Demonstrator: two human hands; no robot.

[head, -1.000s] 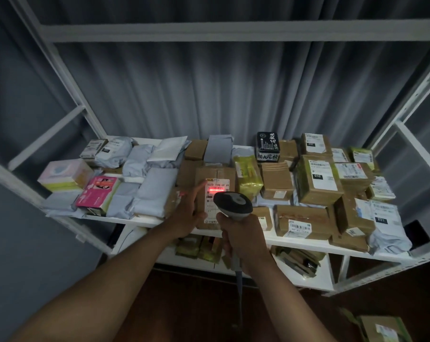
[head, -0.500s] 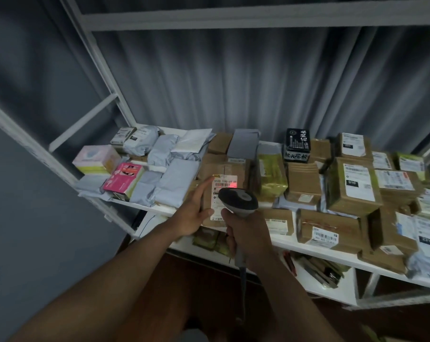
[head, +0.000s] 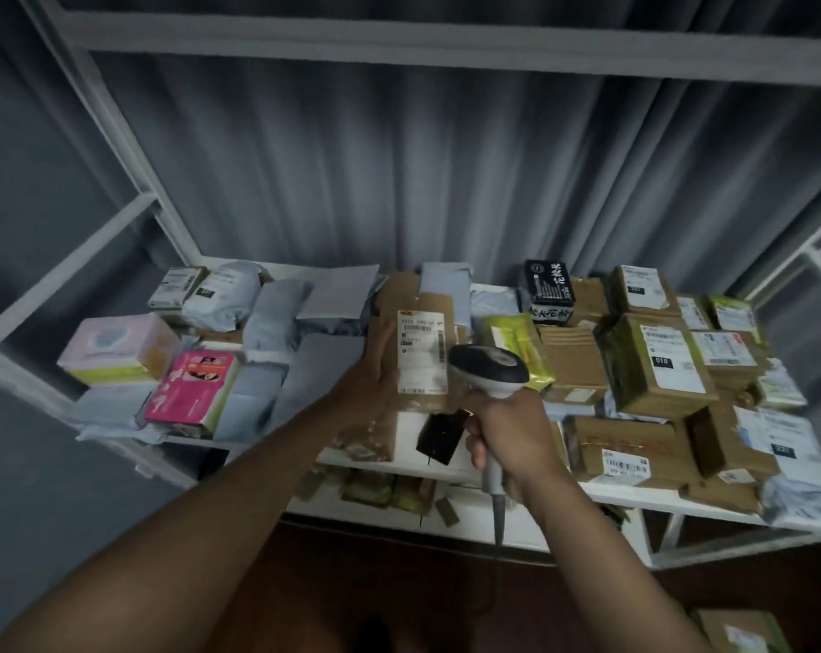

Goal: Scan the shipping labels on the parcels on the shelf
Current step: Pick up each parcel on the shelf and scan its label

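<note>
L hand (head: 373,369) grips a brown parcel (head: 420,351) by its left edge, fingers curled round it, lifted off the shelf (head: 634,499) and tilted up, white label (head: 422,353) w/ barcodes facing the camera. R hand (head: 509,431) wraps the scanner (head: 488,369) handle, fingers closed tight; head just right of the label, overlapping the parcel's lower right edge. Other parcels crowd the shelf: grey mailers left, brown boxes right. Frame somewhat blurred.

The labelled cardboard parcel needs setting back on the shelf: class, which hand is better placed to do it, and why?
The left hand: it already grips the cardboard parcel by its left edge, lifted above the shelf. The right hand is busy gripping the barcode scanner.
</note>
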